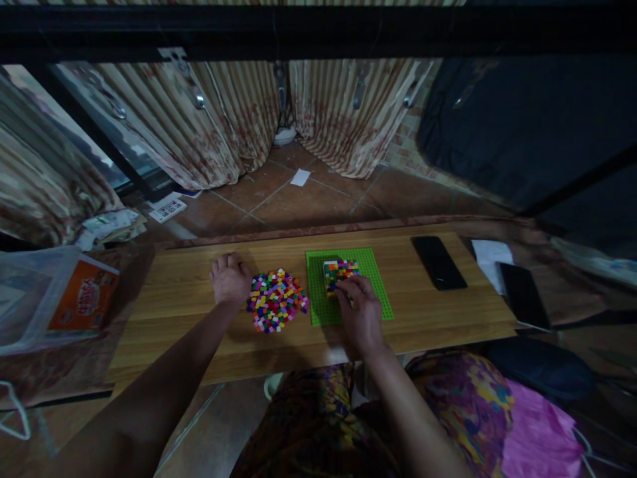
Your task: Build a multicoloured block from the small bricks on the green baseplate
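Note:
My right hand (362,311) is over a green studded baseplate (375,292), its thumb and fingers pinched at the near side of a multicoloured brick build (343,267). A small building brick seems to be between the fingertips, mostly hidden by them. Part of the build is also covered by this hand. To the left, my left hand (230,279) lies on the wooden table with its fingers stretched loosely forward, holding nothing. Its thumb side is close to a loose pile of small coloured building bricks (277,300), left of the baseplate.
A black phone (438,263) lies on the right of the wooden table (169,292). Beyond the right end are another dark flat device (523,295) and white paper (492,259). A clear plastic bin (34,299) with an orange packet stands at the left. Curtains hang behind.

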The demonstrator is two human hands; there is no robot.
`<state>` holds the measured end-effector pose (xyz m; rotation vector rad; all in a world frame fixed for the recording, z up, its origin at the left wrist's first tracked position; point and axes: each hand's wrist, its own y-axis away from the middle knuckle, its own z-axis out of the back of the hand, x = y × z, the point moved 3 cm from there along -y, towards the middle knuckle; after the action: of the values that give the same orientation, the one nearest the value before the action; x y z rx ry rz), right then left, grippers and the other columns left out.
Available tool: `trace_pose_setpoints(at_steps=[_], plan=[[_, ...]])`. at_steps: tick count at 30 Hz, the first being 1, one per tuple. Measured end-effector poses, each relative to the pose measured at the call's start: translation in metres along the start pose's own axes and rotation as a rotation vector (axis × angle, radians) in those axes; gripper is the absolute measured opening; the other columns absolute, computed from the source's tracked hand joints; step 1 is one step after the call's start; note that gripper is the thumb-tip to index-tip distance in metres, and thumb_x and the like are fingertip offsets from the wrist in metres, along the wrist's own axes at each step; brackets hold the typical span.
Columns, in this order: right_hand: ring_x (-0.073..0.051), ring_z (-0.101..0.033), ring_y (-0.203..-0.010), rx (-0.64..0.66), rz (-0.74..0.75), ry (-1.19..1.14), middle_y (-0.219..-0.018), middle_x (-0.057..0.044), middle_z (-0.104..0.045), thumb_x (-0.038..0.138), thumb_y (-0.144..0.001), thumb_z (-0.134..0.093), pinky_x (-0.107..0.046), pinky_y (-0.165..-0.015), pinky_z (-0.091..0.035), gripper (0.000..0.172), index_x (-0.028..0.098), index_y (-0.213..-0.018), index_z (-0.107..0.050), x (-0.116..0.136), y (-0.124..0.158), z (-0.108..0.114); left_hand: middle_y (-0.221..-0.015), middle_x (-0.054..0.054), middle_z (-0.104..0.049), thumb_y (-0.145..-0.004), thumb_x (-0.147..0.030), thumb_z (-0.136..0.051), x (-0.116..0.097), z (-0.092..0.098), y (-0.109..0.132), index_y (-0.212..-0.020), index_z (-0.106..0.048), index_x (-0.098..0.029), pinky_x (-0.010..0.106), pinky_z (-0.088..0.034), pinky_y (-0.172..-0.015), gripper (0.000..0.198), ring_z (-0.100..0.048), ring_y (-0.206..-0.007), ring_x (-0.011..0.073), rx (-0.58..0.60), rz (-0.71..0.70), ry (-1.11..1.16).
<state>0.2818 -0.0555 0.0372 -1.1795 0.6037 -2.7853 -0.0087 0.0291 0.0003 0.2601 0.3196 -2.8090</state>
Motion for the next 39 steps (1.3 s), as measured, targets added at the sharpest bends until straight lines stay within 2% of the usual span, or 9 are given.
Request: trace_pose_setpoints(at_steps=[12, 20, 25, 28, 31, 35, 39], plan=[[-0.019, -0.062, -0.087, 0.042, -0.002, 0.027, -0.098, -0.007, -0.063, 0.025, -0.091, -0.057, -0.030, -0.076, -0.049, 0.019, 0.022, -0.090, -0.076, -0.007, -0.008, -0.006, -0.126, 0.017, -0.058, -0.089, -0.027, -0.040, -0.001, 0.001, 0.000, -0.120, -0.060, -0.014, 0.048, -0.041, -0.097, 0.040, -0.050, -0.116, 0.0351, -0.005, -0.013, 0.003], [-0.019, -0.062, -0.088, -0.010, -0.038, -0.013, -0.099, -0.007, -0.062, 0.022, -0.089, -0.057, -0.032, -0.077, -0.051, 0.018, 0.022, -0.089, -0.075, -0.012, -0.008, -0.005, -0.128, 0.015, -0.059, -0.089, -0.028, -0.040, 0.001, -0.001, -0.001, -0.121, -0.060, -0.014, 0.048, -0.041, -0.099, 0.040, -0.050, -0.116, 0.0357, -0.038, -0.022, -0.002], [-0.019, -0.063, -0.089, -0.065, -0.099, -0.104, -0.102, -0.008, -0.062, 0.023, -0.089, -0.056, -0.032, -0.079, -0.052, 0.019, 0.019, -0.096, -0.073, -0.016, -0.006, -0.003, -0.127, 0.016, -0.059, -0.089, -0.026, -0.040, -0.001, 0.001, -0.001, -0.119, -0.061, -0.014, 0.048, -0.040, -0.099, 0.038, -0.050, -0.116, 0.0356, -0.024, -0.021, -0.012], [-0.022, -0.061, -0.097, -0.130, -0.111, -0.018, -0.107, -0.011, -0.063, 0.027, -0.093, -0.053, -0.037, -0.086, -0.050, 0.023, 0.018, -0.105, -0.070, -0.013, -0.008, 0.000, -0.128, 0.016, -0.059, -0.088, -0.026, -0.041, 0.000, 0.000, -0.001, -0.120, -0.060, -0.014, 0.049, -0.041, -0.099, 0.039, -0.050, -0.117, 0.0359, -0.026, -0.020, -0.005], [-0.029, -0.053, -0.111, -0.172, -0.073, 0.154, -0.117, -0.014, -0.061, 0.034, -0.093, -0.055, -0.047, -0.096, -0.043, 0.030, 0.018, -0.116, -0.065, -0.007, -0.012, -0.001, -0.127, 0.016, -0.059, -0.088, -0.027, -0.041, 0.000, -0.001, -0.001, -0.119, -0.060, -0.014, 0.049, -0.041, -0.098, 0.038, -0.051, -0.116, 0.0359, -0.028, -0.022, -0.002], [-0.033, -0.047, -0.117, -0.169, -0.102, 0.281, -0.127, -0.018, -0.056, 0.037, -0.090, -0.060, -0.053, -0.097, -0.038, 0.039, 0.016, -0.123, -0.060, -0.004, -0.015, -0.011, -0.127, 0.017, -0.059, -0.088, -0.026, -0.041, 0.000, 0.000, 0.000, -0.119, -0.060, -0.014, 0.050, -0.041, -0.098, 0.038, -0.050, -0.117, 0.0358, -0.029, -0.024, 0.011], [-0.033, -0.046, -0.120, -0.148, -0.138, 0.275, -0.129, -0.019, -0.055, 0.035, -0.091, -0.060, -0.052, -0.098, -0.038, 0.040, 0.016, -0.126, -0.058, -0.007, -0.013, -0.020, -0.127, 0.017, -0.058, -0.087, -0.026, -0.041, 0.001, -0.001, -0.001, -0.118, -0.061, -0.014, 0.050, -0.040, -0.099, 0.038, -0.049, -0.118, 0.0351, -0.027, -0.021, 0.026]])
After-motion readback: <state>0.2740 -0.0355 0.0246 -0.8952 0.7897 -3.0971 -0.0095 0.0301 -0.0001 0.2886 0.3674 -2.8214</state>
